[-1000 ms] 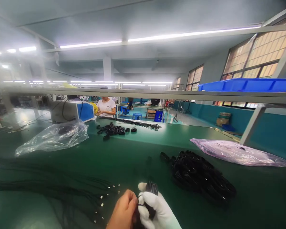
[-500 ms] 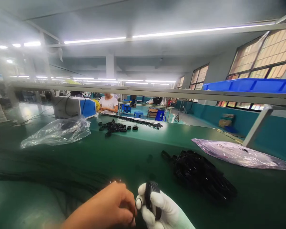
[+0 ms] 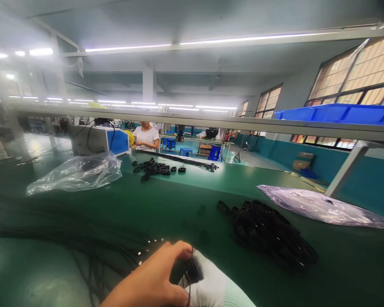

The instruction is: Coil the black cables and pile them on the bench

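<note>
A coil of black cable (image 3: 195,271) is at the bottom centre, partly hidden by my hands. My right hand (image 3: 215,277), in a white glove, is closed around the coil. My bare left hand (image 3: 156,276) lies against it on the left, thumb and fingers curved round a strand of the same cable. Its fingertips press the strand near the coil's upper and lower sides. Long black cables (image 3: 112,243) with small pale ends lie to the left of my left hand. A heap of coiled black cables (image 3: 269,234) rests to the right of my hands.
Several small black coils (image 3: 156,168) and a bundle of straight cables (image 3: 192,161) lie farther back. A clear plastic bag (image 3: 80,175) is at left before a grey-blue machine (image 3: 99,140). Another plastic bag (image 3: 323,205) lies right, below a shelf bar (image 3: 211,121). A person (image 3: 146,137) sits beyond.
Both hands have come together and turned. My left hand has shifted right, over the front of the coil, and the coil has tilted and is now more hidden.
</note>
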A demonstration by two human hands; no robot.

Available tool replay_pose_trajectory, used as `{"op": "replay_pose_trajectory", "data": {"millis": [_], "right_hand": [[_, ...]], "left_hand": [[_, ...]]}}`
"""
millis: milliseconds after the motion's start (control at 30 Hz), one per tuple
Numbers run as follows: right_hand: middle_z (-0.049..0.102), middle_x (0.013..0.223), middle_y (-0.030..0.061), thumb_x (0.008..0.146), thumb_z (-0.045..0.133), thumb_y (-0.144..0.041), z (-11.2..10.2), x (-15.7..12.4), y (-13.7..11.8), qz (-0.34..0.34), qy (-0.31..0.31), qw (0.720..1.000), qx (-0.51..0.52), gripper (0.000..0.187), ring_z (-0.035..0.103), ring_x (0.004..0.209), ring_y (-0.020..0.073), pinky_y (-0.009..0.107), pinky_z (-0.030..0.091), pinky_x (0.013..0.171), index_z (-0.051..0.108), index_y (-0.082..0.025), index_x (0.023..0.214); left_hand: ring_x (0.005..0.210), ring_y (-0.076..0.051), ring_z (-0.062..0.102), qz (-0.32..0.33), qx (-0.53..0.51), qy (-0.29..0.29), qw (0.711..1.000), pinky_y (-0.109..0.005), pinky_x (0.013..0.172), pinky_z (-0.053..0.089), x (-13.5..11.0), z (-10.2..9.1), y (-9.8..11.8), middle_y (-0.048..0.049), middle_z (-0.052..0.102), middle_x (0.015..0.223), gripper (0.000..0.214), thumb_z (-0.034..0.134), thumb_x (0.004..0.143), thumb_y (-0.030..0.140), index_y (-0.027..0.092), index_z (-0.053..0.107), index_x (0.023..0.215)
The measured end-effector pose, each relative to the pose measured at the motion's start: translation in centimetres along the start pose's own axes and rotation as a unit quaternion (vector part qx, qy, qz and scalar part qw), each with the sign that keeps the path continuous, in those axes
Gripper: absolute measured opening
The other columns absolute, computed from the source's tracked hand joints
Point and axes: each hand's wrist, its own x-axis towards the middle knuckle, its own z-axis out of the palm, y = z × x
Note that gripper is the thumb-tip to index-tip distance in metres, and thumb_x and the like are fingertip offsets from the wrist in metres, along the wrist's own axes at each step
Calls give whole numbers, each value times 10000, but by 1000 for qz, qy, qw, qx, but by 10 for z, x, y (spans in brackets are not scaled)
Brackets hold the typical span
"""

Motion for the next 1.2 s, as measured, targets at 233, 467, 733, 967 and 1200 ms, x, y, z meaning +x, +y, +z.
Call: {"op": "replay_pose_trajectory", "data": {"millis": [233, 467, 733, 967, 1200], "right_hand": [[636, 778, 15, 549, 653, -114, 5, 8, 13, -4, 130, 971, -201, 920, 599, 745, 222, 356, 460, 728, 323, -196, 1404], [574, 1045, 58, 567, 725, -243, 12, -9, -19, -64, 86, 992, -64, 267, 569, 878, 233, 341, 459, 744, 600, -221, 801], [633, 615, -17, 542, 769, -227, 14, -11, -5, -116, -116, 930, 330, 527, 477, 404, 77, 155, 300, 396, 523, -228, 1008], [635, 614, 20, 573, 748, -254, 5, -10, -7, -62, -127, 953, 269, 624, 520, 489, 102, 187, 344, 461, 514, -145, 1141], [680, 847, 71, 819, 549, -587, 2, -3, 6, -4, -134, 919, 372, 502, 568, 600, 112, 208, 412, 510, 607, -153, 1065]], "left_hand": [[811, -287, 552, -71, 167, -30, 983, -376, 701, 461, 13, 1, 4, -55, 582, 869, 484, 772, 467, 314, 217, 655, 926], [469, -146, 484, -92, 1, -104, 990, -253, 441, 400, 26, 2, -18, -7, 590, 585, 146, 490, 693, 258, 198, 611, 638], [507, -119, 531, -93, -285, 40, 953, -262, 528, 443, 16, 1, 9, -9, 615, 626, 163, 571, 670, 304, 161, 549, 746], [968, -192, 555, 51, -196, 117, 972, -310, 885, 417, 10, -5, 21, -34, 643, 1026, 352, 567, 712, 188, 217, 634, 1057], [760, -161, 558, 53, 33, 158, 985, -254, 692, 422, 23, 0, 18, 6, 661, 841, 297, 510, 694, 107, 233, 702, 883]]}}
